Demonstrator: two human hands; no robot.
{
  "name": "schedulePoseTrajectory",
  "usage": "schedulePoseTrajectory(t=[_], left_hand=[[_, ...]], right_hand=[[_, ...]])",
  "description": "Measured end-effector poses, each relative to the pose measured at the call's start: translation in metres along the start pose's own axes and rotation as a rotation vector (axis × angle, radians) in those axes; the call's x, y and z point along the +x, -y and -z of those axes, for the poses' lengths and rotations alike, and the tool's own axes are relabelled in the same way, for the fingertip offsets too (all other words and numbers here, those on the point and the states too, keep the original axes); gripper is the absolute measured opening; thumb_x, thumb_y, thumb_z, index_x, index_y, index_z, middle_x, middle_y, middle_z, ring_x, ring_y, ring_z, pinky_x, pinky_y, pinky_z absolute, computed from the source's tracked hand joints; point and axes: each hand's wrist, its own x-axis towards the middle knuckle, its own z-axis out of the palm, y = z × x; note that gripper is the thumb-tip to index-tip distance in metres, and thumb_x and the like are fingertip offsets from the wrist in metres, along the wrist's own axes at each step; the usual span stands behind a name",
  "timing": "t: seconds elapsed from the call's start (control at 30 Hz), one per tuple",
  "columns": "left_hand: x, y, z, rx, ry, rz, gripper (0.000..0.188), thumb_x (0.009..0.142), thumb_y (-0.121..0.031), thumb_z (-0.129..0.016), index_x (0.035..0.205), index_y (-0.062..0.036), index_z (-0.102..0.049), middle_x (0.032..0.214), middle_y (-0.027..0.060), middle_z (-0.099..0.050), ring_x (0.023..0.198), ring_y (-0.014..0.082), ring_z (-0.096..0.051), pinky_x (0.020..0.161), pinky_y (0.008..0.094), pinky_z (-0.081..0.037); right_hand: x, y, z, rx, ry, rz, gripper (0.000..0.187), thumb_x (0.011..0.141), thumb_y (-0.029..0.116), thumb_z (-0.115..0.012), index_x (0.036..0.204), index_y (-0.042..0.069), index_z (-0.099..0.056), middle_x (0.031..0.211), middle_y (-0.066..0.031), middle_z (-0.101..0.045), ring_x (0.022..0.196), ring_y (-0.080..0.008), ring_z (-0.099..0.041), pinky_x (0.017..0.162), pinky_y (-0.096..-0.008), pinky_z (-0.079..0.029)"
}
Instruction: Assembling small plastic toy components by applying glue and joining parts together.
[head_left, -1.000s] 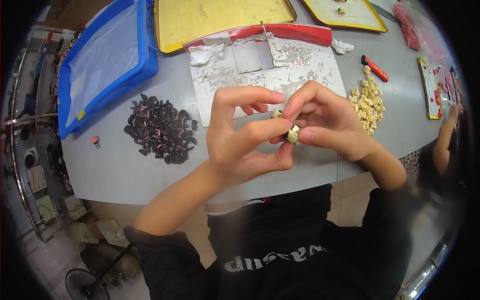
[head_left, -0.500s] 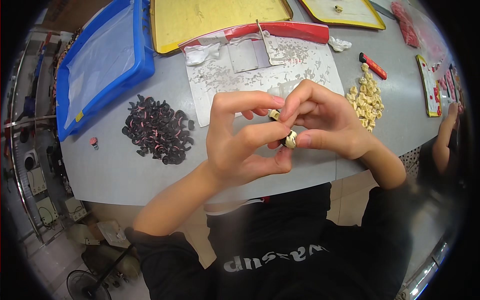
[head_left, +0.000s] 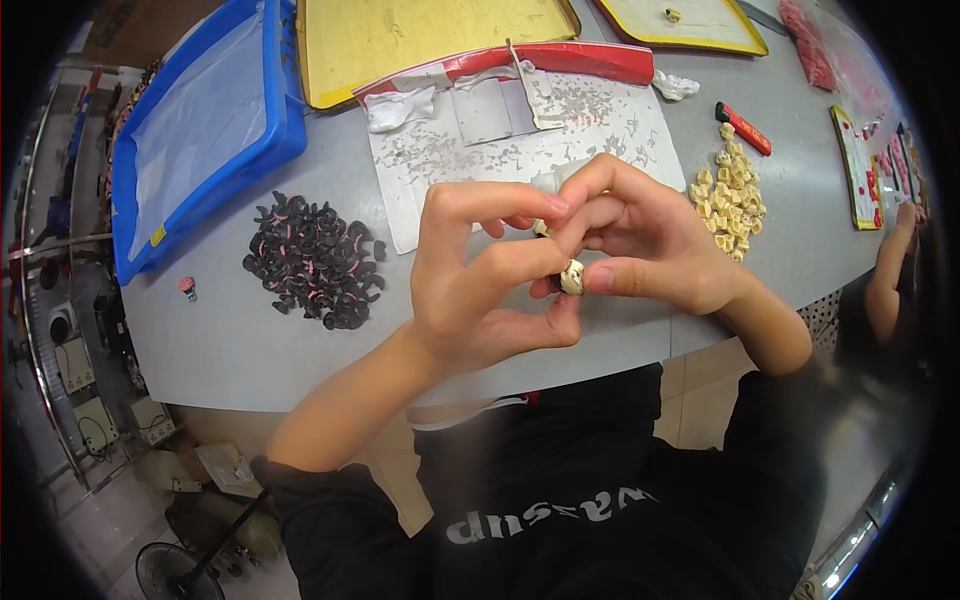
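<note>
Held above the near part of the table is a small cream-and-black moulded piece (head_left: 571,277), pinched between the fingers of both hands. My right hand (head_left: 660,250) presses its thumb on the cream side, with the fingers curled behind. From the other side, my left hand (head_left: 475,265) meets its dark side, index finger and thumb bent round it. Behind the fingers, a second cream bit (head_left: 541,228) peeks out, mostly hidden. To the left lies a heap of black curved pieces with pink edges (head_left: 315,260); on the right is a pile of small cream pieces (head_left: 733,205).
A white sheet (head_left: 400,190) strewn with grey scraps carries a thin stick tool (head_left: 523,80) and crumpled tissue (head_left: 400,108). Around it stand a blue tray (head_left: 290,130), yellow trays (head_left: 440,50) and a red marker-like tube (head_left: 745,130). Another person's arm (head_left: 888,275) shows far right.
The cream-and-black piece has shifted a little to the left and turned slightly between my fingers. Both hands keep nearly the same pose.
</note>
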Motion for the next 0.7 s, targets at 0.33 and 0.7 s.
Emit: schedulePoseTrajectory(t=[0.33, 0.7], left_hand=[[-0.0003, -0.0013, -0.0009, -0.001, 0.016, 0.025, 0.040, 0.047, -0.002, -0.071, 0.084, -0.0118, -0.057, 0.102, 0.0054, -0.054, 0.082, 0.0183, -0.048, 0.059, 0.0251, -0.044], [-0.0010, 0.0005, -0.0002, -0.032, 0.012, 0.005, 0.042, 0.050, -0.003, -0.074, 0.088, -0.0143, -0.060, 0.102, 0.0044, -0.056, 0.081, 0.0172, -0.049, 0.057, 0.0250, -0.041]], right_hand=[[0.0007, 0.0004, 0.0010, -0.020, 0.003, -0.008, 0.043, 0.079, -0.001, -0.060, 0.115, 0.002, -0.036, 0.096, -0.0115, -0.058, 0.095, -0.0211, -0.056, 0.088, -0.0339, -0.041], [-0.0004, 0.0018, 0.0005, 0.011, -0.026, -0.003, 0.046, 0.076, -0.002, -0.062, 0.115, 0.003, -0.037, 0.102, -0.0097, -0.055, 0.101, -0.0165, -0.051, 0.091, -0.0318, -0.038]])
